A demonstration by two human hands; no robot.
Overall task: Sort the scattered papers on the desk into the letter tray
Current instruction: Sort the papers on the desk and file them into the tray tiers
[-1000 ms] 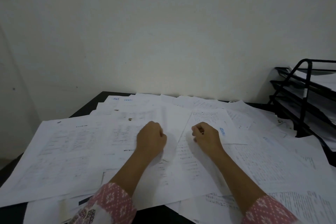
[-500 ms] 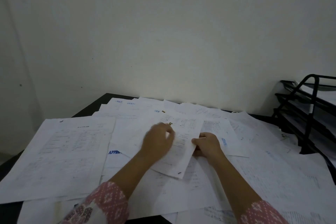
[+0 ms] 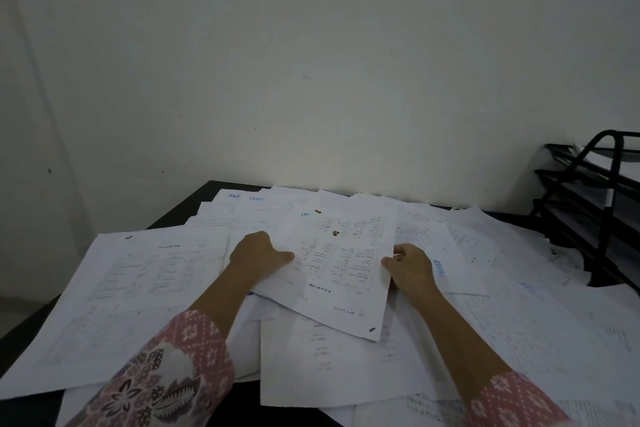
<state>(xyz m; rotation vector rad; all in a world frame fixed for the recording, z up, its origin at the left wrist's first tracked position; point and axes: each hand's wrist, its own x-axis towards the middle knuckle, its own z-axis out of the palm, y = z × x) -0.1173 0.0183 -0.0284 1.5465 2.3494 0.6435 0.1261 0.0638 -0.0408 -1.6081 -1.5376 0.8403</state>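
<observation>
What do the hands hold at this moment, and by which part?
One printed sheet, above the scattered papers. The left hand pinches its left edge; the right hand grips its right edge.

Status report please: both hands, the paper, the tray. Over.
Left hand and right hand grip opposite edges of one white printed sheet. Black wire letter tray at far right, apart. Loose white papers lie between.

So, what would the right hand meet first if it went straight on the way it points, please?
Probably the printed sheet it grips: the right hand points forward and left, across that sheet. Depth beyond is hard to judge.
</observation>
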